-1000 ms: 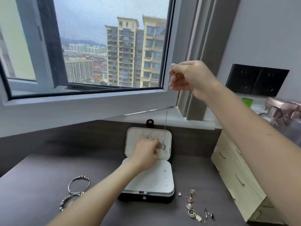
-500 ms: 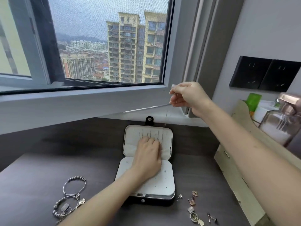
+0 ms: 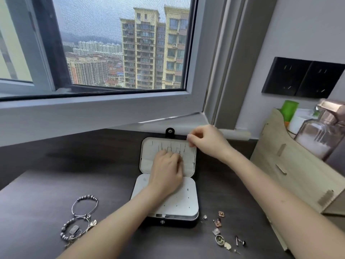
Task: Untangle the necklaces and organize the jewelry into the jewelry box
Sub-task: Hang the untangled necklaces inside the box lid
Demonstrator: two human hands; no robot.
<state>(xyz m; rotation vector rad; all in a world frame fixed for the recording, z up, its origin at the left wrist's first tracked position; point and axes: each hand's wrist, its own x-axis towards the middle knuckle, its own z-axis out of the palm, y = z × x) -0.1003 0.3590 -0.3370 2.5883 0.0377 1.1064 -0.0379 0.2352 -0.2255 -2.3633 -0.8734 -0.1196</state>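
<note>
Hands both sit at the jewelry box (image 3: 177, 204) now: your right hand (image 3: 207, 142) has come down to the lid's 1 o'clock corner, so the necklace (image 3: 179, 151) is nearly hung up. It seems to pinch the thin chain, which runs toward 7 o'clock, under your left hand (image 3: 166, 167) with its bent, pressing fingers.

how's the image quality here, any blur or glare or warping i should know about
Head view: soft daylight from the window, no hard shadows on the dark table; the wide lens tilts and bows the window frame; the right hand is slightly smeared at its fingers, so any necklace pinched there is too thin to see; a bright glint runs along the front edge of the jewelry box.
</note>
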